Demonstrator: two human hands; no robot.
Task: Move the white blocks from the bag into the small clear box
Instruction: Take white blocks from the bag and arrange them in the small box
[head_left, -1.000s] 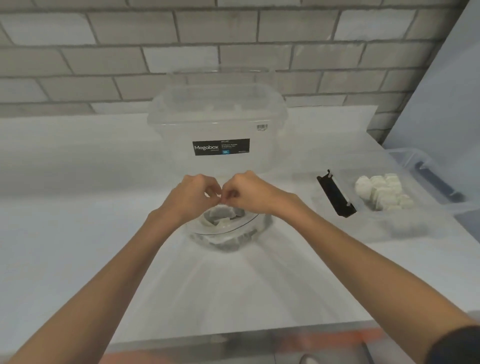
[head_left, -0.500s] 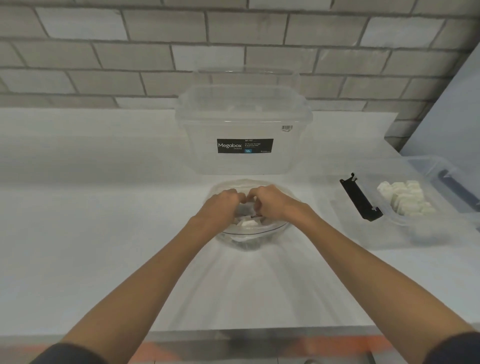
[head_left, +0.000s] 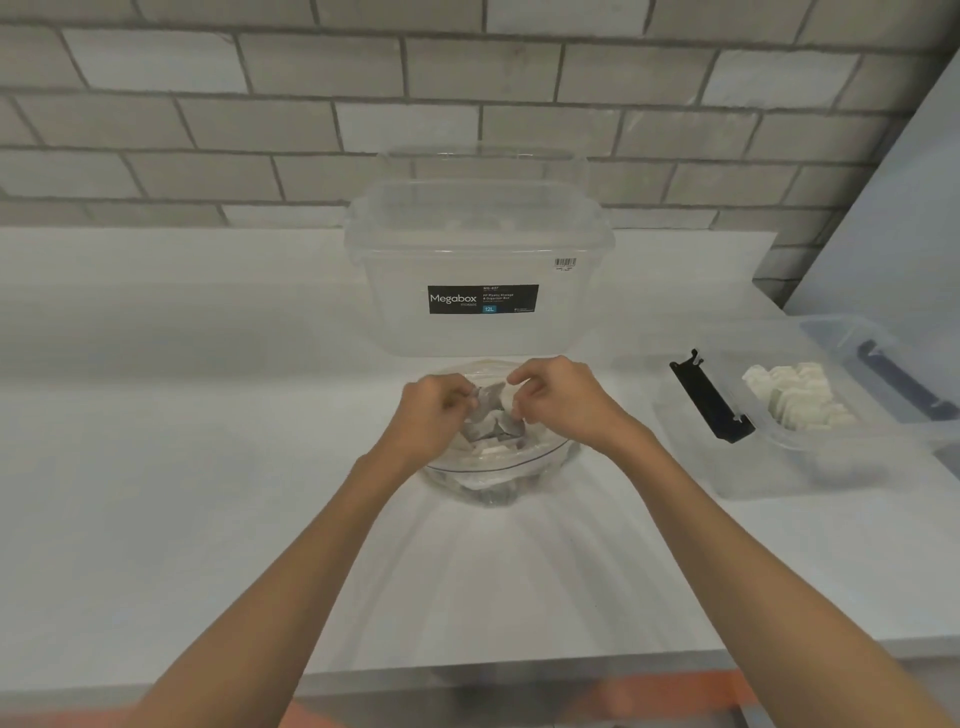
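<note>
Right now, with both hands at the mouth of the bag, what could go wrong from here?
1. The left hand and right hand pinch the thin film of the bag; a hard pull could tear it and scatter the white blocks over the table.
2. The small clear box stands apart to the right, so blocks carried across may drop on the way.

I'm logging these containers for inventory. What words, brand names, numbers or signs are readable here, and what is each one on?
"Megabox": black label on the large clear box.
"12L": blue patch on that label.
The fine print beside the brand: too blurred to read.
Digits on the barcode sticker, same box: too small to read.
</note>
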